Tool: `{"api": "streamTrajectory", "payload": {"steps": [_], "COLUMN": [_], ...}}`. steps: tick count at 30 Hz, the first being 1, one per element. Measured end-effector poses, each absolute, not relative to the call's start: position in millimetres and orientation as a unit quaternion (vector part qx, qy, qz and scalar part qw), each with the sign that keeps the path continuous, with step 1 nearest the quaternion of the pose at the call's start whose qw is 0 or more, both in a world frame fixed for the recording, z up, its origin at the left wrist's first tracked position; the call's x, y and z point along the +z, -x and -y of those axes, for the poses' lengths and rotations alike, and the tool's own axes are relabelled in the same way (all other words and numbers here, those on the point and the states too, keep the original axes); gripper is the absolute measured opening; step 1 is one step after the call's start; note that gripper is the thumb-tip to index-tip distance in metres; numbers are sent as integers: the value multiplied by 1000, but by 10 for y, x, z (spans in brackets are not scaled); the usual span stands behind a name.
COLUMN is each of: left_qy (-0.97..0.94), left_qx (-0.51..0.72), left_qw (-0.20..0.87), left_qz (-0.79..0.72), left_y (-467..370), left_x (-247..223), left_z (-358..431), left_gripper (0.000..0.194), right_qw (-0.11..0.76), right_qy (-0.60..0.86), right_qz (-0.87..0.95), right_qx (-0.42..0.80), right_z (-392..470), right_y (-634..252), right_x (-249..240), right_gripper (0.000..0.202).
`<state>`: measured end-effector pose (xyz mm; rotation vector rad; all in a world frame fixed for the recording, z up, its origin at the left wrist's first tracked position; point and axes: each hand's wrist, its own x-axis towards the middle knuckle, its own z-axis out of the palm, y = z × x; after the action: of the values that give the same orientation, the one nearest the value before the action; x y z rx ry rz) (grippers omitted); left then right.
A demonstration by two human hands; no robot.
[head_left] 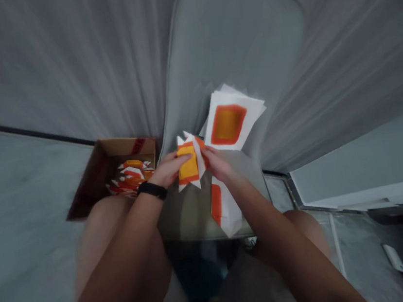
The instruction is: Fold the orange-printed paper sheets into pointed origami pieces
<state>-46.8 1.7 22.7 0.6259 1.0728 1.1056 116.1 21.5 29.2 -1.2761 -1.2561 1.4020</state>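
Note:
Both hands hold a folded paper piece [187,163], orange and yellow with white pointed corners, above the seat of a grey chair. My left hand [169,168] grips its left side, the thumb lying across the yellow face. On the right side, the fingers of my right hand [216,163] close around an orange edge; its fingertips are partly hidden. Just beyond the hands lies a stack of white sheets [254,117] printed with an orange-bordered square. Beneath my right forearm rests a partly folded white and orange sheet [229,208].
An open cardboard box [92,176] on the floor at left contains several folded orange and white pieces [131,176]. The chair's backrest [234,34] rises in front of a grey curtain [66,64]. A white object [394,258] lies at lower right.

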Motion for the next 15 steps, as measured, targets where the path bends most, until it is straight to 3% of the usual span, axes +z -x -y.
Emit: {"api": "streamTrajectory", "payload": {"steps": [9, 15], "left_qy": [-257, -241], "left_qx": [518, 559], "left_qw": [713, 704], "left_qz": [-396, -366], "left_y": [330, 227], "left_x": [270, 292], "left_z": [2, 1], "left_gripper": [21, 19], "right_qw": [369, 341], "right_qy": [522, 538], "right_qz": [633, 641], "right_qx": [436, 428], "right_z": [-77, 33], "right_y": [-1378, -1422], "right_x": [406, 427], "right_gripper": [17, 12]}}
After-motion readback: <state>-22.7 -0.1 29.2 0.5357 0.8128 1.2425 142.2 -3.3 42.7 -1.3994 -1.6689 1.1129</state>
